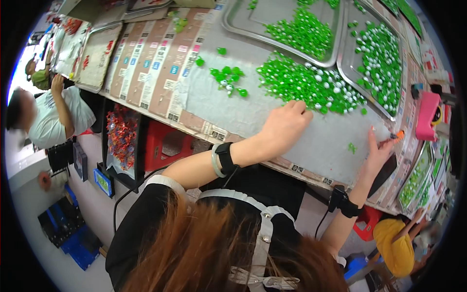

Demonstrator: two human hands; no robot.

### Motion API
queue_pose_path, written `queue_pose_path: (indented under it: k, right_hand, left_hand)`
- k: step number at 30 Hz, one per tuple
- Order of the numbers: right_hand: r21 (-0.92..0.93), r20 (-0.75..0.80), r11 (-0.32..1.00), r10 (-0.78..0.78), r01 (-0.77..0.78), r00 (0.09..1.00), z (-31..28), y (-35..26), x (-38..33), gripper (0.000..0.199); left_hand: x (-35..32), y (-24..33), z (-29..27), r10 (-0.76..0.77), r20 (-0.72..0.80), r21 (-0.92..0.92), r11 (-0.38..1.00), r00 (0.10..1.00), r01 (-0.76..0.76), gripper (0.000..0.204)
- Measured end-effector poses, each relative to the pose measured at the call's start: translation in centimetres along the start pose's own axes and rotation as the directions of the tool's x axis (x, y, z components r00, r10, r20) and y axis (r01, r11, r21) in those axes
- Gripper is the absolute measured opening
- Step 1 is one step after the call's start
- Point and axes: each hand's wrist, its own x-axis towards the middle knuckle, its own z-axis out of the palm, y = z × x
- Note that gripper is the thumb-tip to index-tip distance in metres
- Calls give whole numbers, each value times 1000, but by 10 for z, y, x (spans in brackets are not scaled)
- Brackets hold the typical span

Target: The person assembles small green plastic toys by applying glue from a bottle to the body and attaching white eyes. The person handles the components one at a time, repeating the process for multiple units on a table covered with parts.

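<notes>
While trays (245, 18) hold green pieces (304, 35), the right hand (381, 148) grips something orange (400, 134), left hand (289, 124) curled, hold unclear.

Print too small to read runs in bands over the cardboard covering (159, 73) of the bench (194, 120): blue squares (146, 63), pink blocks (182, 48), white labels (170, 84) with dark marks, and black-and-white code squares (173, 117). More illegible print lines the bench's front edge (214, 132).

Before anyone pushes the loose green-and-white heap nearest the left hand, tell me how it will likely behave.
The heap would probably spread rather than shift as one, being many separate small pieces. Its rounded white parts may roll. Each piece looks small, so likely light.
</notes>
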Motion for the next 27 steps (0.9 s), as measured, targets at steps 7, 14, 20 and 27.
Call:
queue_pose_path:
  k: [7, 14, 20, 27]
  right_hand:
    - [115, -49, 991, 70, -64, 996, -3, -13, 2, 34]
    - [554, 206, 778, 218, -297, 954, 30, -89, -58, 43]
    - [488, 567, 658, 261, -574, 781, 51, -95, -89, 40]
    - [500, 619, 630, 221, -595, 754, 75, -109, -102, 37]
  left_hand:
    - [-17, 11, -44, -281, 146, -638, 706, 949, 307, 14]
    - [-32, 8, -56, -286, 544, -838, -139, 789, 527, 19]
    - [-33, 9, -54, -272, 553, -825, -314, 788, 471, 18]
    - [-34, 17, -49, -344, 291, -927, 128, 893, 351, 16]
